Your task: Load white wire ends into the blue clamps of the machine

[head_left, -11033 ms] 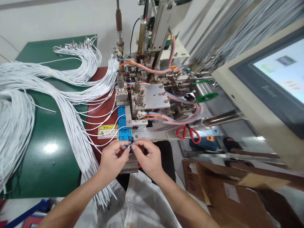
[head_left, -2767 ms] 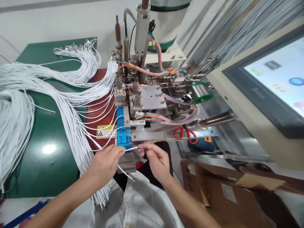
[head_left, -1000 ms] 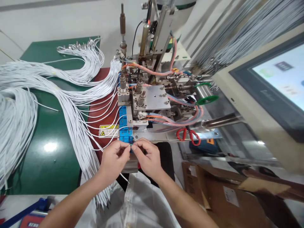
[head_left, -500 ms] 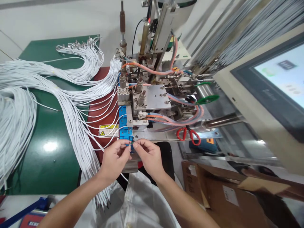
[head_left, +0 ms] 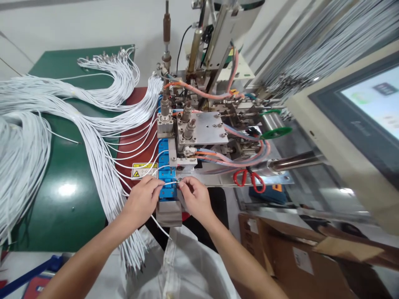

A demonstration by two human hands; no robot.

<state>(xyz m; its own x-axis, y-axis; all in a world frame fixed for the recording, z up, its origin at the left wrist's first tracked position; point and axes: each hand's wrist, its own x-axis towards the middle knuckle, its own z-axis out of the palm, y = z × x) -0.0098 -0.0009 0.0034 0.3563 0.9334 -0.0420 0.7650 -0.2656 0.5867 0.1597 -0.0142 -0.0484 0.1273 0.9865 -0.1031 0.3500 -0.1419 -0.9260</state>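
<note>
A white cable [head_left: 170,183] runs across a slot of the blue fixture strip [head_left: 167,193] at the machine's near end. My left hand [head_left: 142,198] pinches the cable just left of the strip. On the strip's right side, my right hand [head_left: 195,198] has thumb and forefinger closed at the cable's end; the tip between them is too small to make out. Further up the strip, several white cables lie in the slots, coming from a thick bundle of white cables [head_left: 93,158] on the left.
The machine [head_left: 202,126] with its metal plate stands beyond my hands. Red-handled scissors [head_left: 249,179] lie to the right, near a solder wire spool [head_left: 274,124]. A screen [head_left: 364,104] juts in at right. Cardboard boxes [head_left: 289,253] are below. A green table [head_left: 84,216] is at left.
Both hands have moved apart, the left one leftward along the cable. The cable now lies stretched over the blue strip, where before its end was pinched between both hands in front of it.
</note>
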